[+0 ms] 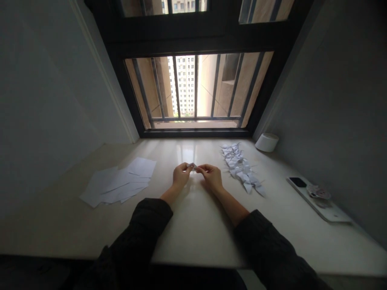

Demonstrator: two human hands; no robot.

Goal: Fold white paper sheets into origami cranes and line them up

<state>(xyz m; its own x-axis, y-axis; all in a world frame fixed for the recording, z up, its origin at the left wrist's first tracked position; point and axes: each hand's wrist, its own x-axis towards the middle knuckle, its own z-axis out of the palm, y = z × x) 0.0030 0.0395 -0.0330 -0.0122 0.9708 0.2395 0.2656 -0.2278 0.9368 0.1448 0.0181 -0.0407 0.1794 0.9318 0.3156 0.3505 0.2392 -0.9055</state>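
A small folded piece of white paper [192, 165] is held just above the counter, between both hands. My left hand [181, 175] pinches its left side with thumb and fingers. On its right side, my right hand [211, 176] is closed on it in the same way. Fingers cover much of the paper, so its exact shape cannot be made out. Folded white paper cranes [238, 165] lie clustered to the right of my right hand. Off to the left, loose white paper sheets [121, 183] are spread in an overlapping pile.
The pale counter [193, 237] runs up to a dark-framed window [193, 133] with bars outside. A white round object [267, 142] stands in the back right corner. Near the right wall lies a phone [317, 201] with a decorated grip on its back.
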